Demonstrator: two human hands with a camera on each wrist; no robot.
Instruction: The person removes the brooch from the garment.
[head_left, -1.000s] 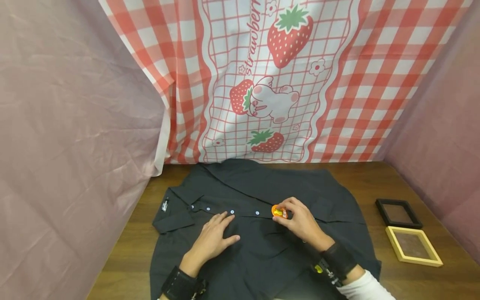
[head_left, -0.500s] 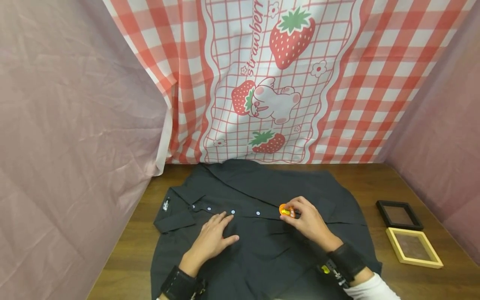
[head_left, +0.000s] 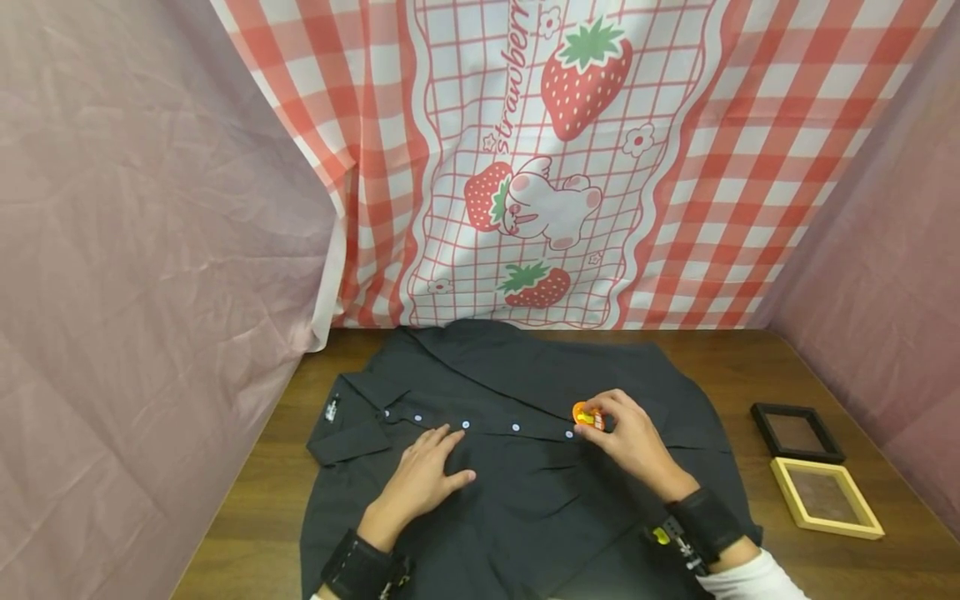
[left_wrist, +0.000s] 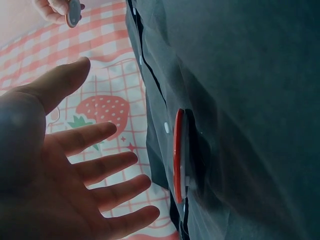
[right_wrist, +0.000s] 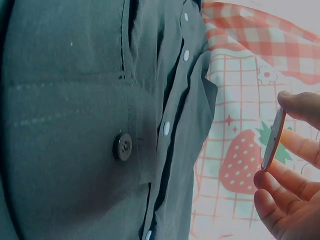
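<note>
A dark grey button-up shirt (head_left: 510, 492) lies spread on the table, its collar to the left and a row of pale buttons (head_left: 515, 427) across it. My right hand (head_left: 626, 437) pinches a round orange badge (head_left: 583, 416) between thumb and fingers, over the right part of the button row. Its thin grey back (right_wrist: 273, 142) shows in the right wrist view. My left hand (head_left: 420, 475) has its fingers extended over the shirt, fingertips close to one button. The left wrist view also shows a red-edged disc (left_wrist: 178, 155) against the shirt, beside a button.
At the right of the wooden table (head_left: 247, 517) lie a black square frame (head_left: 762, 433) and a pale yellow one (head_left: 787, 493), side by side. A red-checked strawberry cloth (head_left: 525, 108) hangs behind. Pinkish drapes (head_left: 150, 250) enclose the sides.
My right hand has moved rightward along the shirt with the orange badge, and another pale button now shows just left of it. My left hand has stayed in place.
</note>
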